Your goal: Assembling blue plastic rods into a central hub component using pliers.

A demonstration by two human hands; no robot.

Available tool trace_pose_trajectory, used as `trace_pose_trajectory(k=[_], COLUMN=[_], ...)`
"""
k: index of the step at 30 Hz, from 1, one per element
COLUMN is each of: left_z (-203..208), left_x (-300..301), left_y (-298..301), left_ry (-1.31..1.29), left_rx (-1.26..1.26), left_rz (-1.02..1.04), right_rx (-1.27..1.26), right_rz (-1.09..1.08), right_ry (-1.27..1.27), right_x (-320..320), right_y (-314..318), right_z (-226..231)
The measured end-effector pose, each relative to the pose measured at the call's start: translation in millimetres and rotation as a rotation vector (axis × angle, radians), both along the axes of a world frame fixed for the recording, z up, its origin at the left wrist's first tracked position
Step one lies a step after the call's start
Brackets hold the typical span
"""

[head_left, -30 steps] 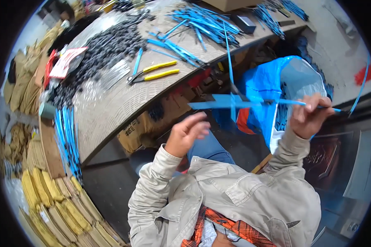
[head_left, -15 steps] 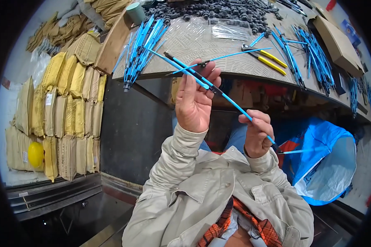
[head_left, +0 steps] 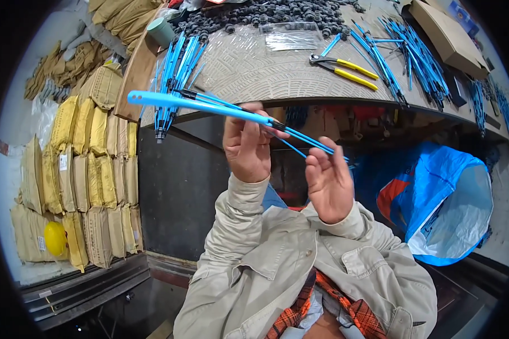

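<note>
My left hand point(head_left: 247, 144) is closed around slim blue rods with black joints point(head_left: 220, 108), held at a slant above the table's front edge. A wider, flat blue end with small holes point(head_left: 147, 98) points up and left. On the other side, the rods run down to my right hand point(head_left: 329, 183), whose fingers are stretched out with the palm showing. Its fingertips lie against the rods; their lower ends are partly hidden behind this hand. Yellow-handled pliers point(head_left: 345, 72) lie on the table beyond.
Bundles of similar blue rods lie on the table point(head_left: 237, 79) at left point(head_left: 172, 85) and right point(head_left: 421, 56). A heap of black fittings point(head_left: 266, 14) and a clear tray point(head_left: 291, 38) are farther back. A blue sack point(head_left: 430, 198) stands at right; stacked paper sacks point(head_left: 90, 181) at left.
The rods have swung so their flat blue end points left, with several now nearly side by side. My right hand has opened its fingers and moved left. The view has shifted slightly.
</note>
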State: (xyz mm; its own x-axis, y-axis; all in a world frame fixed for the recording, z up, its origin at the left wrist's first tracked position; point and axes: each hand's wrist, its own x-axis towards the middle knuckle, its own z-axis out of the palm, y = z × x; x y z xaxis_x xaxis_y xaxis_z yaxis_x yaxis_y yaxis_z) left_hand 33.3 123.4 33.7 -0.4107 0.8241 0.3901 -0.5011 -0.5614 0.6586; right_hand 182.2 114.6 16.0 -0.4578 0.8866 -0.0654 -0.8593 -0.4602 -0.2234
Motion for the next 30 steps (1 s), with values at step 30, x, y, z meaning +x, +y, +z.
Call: trace_pose_trajectory(k=[30], left_z=[87.2], left_x=[26.8], left_y=[15.2], left_ry=[0.096], left_rx=[-0.210], left_rz=[-0.033], right_rx=[0.994], right_rz=[-0.264], right_ry=[-0.856], right_x=[37.0], right_y=[103.7], right_z=[38.8])
